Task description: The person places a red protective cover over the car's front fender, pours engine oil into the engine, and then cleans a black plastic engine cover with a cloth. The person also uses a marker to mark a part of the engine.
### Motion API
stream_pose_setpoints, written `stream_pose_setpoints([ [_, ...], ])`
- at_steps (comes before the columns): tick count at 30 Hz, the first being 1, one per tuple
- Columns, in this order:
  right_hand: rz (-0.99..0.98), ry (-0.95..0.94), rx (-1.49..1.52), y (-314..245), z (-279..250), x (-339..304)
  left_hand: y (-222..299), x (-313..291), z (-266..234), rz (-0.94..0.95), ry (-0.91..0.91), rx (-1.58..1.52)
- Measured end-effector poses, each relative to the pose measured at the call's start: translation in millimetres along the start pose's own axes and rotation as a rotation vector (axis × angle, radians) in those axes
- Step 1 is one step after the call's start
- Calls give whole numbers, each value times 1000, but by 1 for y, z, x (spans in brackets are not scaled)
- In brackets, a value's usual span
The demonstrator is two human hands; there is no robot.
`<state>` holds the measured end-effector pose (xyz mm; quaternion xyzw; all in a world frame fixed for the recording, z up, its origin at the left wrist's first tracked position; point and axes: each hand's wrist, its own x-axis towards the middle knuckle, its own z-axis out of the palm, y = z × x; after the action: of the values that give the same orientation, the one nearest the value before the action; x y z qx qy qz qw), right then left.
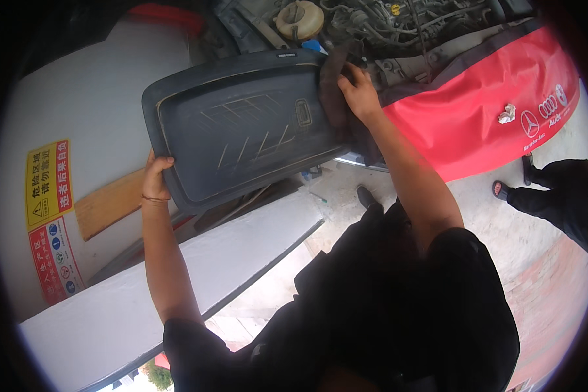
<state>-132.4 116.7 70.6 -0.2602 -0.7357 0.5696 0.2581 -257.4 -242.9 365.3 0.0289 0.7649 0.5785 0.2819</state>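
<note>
A large black plastic cover, shaped like a shallow tray with a raised rim and slanting ribs, is held up beside the open engine bay. My left hand grips its lower left corner, thumb over the rim and the other fingers mostly hidden. At the other end, my right hand is closed around a dark curved part at the cover's edge, next to the engine. Whether that part is one piece with the cover, I cannot tell.
A red fender cover with a crumpled white scrap drapes the car's front. Behind it lie the engine and a pale reservoir. A wooden board and a white ledge are at left. Another person stands at right.
</note>
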Motion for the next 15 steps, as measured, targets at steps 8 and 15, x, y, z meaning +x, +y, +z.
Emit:
stream_pose_setpoints([
  [8, 195, -42, -239, -1, 35, -153, -31, -45, 5, -42, 162, -119],
  [15, -642, -304, -40, -101, 50, -186, -13, -60, 44, -17, 159, -101],
])
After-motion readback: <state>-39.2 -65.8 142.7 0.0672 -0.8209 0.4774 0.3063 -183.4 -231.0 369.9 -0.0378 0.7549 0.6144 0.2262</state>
